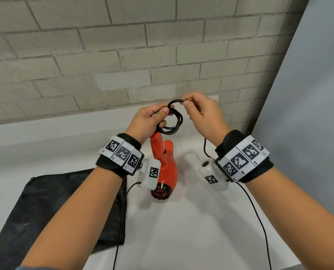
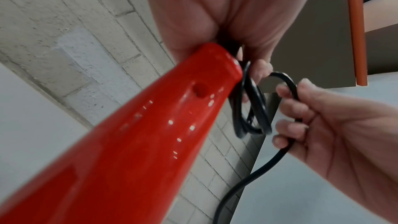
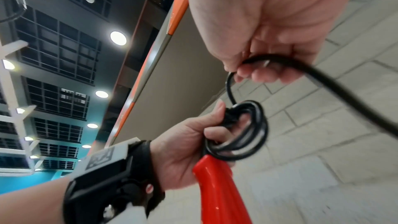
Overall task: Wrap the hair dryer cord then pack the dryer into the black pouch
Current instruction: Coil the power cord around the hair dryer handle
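Left hand [image 1: 149, 119] grips red dryer [image 1: 165, 166] handle plus cord [image 1: 174, 121] coils; right hand [image 1: 203, 115] fingers pinch the next loop. Black pouch [image 1: 45, 207] on worktop [image 1: 181, 221]. No readable brand; wristbands carry square code tags.

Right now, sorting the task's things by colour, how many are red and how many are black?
Red: 1, the glossy red plastic hair dryer.
Black: 2, the black rubber cord coiled at the dryer's handle, and the flat black fabric pouch on the white table.
Total: 3.
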The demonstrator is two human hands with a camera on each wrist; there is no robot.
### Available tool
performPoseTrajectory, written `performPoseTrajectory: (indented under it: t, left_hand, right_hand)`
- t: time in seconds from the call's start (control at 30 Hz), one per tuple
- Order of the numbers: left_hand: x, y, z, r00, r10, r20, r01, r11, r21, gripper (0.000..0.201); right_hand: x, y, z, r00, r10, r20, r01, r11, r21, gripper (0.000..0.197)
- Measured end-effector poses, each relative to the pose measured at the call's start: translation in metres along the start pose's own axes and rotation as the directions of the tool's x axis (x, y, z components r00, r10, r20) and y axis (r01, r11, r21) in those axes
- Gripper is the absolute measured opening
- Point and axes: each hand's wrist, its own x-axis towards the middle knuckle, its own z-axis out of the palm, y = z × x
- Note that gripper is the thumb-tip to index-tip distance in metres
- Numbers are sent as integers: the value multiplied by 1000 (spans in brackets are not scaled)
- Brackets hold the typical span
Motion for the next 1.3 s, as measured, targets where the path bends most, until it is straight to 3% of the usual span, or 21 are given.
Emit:
performPoseTrajectory:
  t: [0.07,0.13,0.17,0.2,0.27,0.3,0.37,0.47,0.57,0.63,0.7,0.77,0.8,0.83,0.9,0.97,1.03,1.1,1.2,1.27,1.3]
  left_hand:
    - [1,-2,0,998,-1,-64,0,1000,-22,24]
    - [1,-4,2,996,-9,-92,4,999,-44,24]
    - [1,-4,2,995,-11,-96,6,999,-52,23]
    - [0,-4,3,995,-12,-95,6,998,-57,23]
    - [-1,-4,6,996,-14,-86,9,998,-56,20]
    - [-1,-3,8,997,-14,-81,10,999,-53,19]
    - [-2,-3,11,997,-18,-72,14,999,-47,18]
    - [-4,-2,16,998,-16,-66,14,999,-40,18]
    - [-4,-2,17,997,-20,-75,18,999,-28,19]
    - [-4,-3,17,997,-26,-77,24,999,-22,19]
    - [-4,-3,17,996,-29,-82,27,999,-19,18]
    - [-4,-3,18,995,-33,-90,31,999,-18,18]
    - [-4,-3,17,995,-35,-96,34,999,-19,19]
    - [-3,-3,17,994,-37,-103,35,999,-21,21]
    - [-3,-3,17,993,-39,-113,37,999,-20,24]
    - [-3,-3,16,993,-39,-116,38,999,-12,25]
    - [-3,-3,16,993,-36,-113,35,999,-7,25]
    - [-3,-3,16,993,-31,-110,30,1000,-8,25]
    - [-2,-3,14,994,-33,-107,31,999,-17,26]
    - [-1,-4,13,993,-32,-112,29,999,-25,26]
    - [-1,-5,12,993,-31,-113,28,999,-27,26]
  right_hand:
    - [-11,18,0,994,107,35,-108,994,20,13]
    - [-26,42,-2,957,280,79,-269,954,-129,29]
    - [-35,55,-4,906,404,122,-367,897,-248,40]
    - [-44,67,-6,821,545,171,-446,798,-406,49]
    - [-63,97,-8,601,769,216,-422,535,-732,53]
    - [-72,111,-9,523,828,201,-359,428,-829,49]
    - [-87,131,-13,456,878,144,-297,303,-905,40]
    - [-98,149,-23,432,896,100,-331,261,-907,34]
    - [-102,155,-27,480,869,121,-334,308,-891,32]
    - [-102,148,-23,561,807,185,-336,426,-840,29]
    - [-101,134,-17,654,694,302,-324,618,-716,20]
    - [-102,118,-10,692,584,425,-322,777,-541,8]
    - [-102,112,-7,684,555,474,-291,803,-520,6]
    - [-102,111,-5,665,560,494,-237,786,-571,13]
    - [-103,116,-5,580,685,440,-133,613,-779,33]
    - [-102,120,-7,493,779,387,-35,463,-886,41]
    - [-100,124,-9,455,796,398,6,444,-896,36]
    - [-99,125,-11,461,789,405,-2,457,-889,31]
    - [-99,122,-14,515,744,426,-19,506,-862,27]
    - [-93,121,-13,551,704,449,-170,621,-765,27]
    - [-89,119,-12,596,677,431,-319,693,-647,25]
